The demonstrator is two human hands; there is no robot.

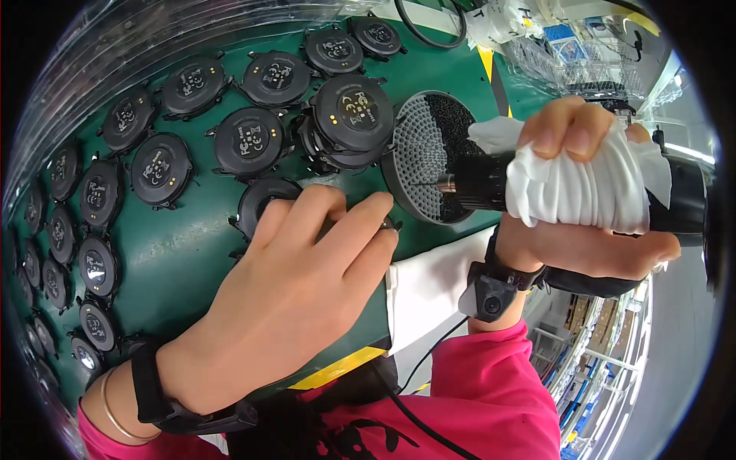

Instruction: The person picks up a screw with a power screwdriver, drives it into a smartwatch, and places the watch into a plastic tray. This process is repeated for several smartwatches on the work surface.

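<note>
Here, clamping a black screwdriver (483,182) wrapped in white cloth (575,192) in the right hand (586,247); pointing its bit (429,184) over a round screw dish (418,146); curling the left hand (295,280) over a black watch case (251,205) on the green tabletop (176,238); cannot tell if pinched.

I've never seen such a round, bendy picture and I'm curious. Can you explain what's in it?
There's no robot here: these are a person's two bare hands, seen from a wide camera on that person's head, looking down. Its lens bends straight edges. The left hand is over a round black piece, like a watch's back. The right hand holds a black power tool wrapped in white cloth or paper. Its tip shows over a round tray partly filled with tiny dark pieces, maybe screws. More black discs lie on the green tabletop, some stacked.
</note>
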